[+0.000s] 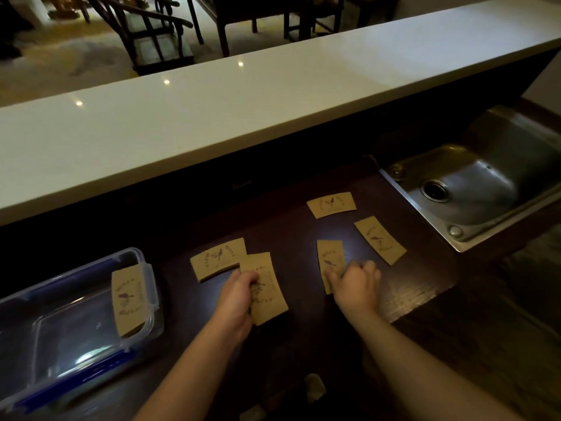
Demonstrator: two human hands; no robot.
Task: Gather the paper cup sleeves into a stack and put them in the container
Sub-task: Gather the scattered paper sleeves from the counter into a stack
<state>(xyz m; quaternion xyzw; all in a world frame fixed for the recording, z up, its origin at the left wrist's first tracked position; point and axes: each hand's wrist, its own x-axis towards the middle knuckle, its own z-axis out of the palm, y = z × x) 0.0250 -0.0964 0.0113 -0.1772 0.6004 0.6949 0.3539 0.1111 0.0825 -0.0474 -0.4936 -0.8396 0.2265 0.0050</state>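
Brown paper cup sleeves with a purple bird print lie on the dark wooden counter. My left hand (238, 294) grips one sleeve (268, 290) at its left edge, beside a small stack of sleeves (217, 258). My right hand (356, 282) pinches the lower end of another sleeve (331, 258). Two more sleeves lie flat farther right: one (331, 204) toward the back, one (379, 240) at an angle. The clear plastic container (142, 259) with blue clips stands at the left, and a sleeve (129, 299) leans inside against its right wall.
A steel sink (473, 189) is set into the counter at the right. A raised white bar top (243, 95) runs across behind the work surface. Chairs and a table stand beyond it. The counter's front edge (425, 302) drops off at the lower right.
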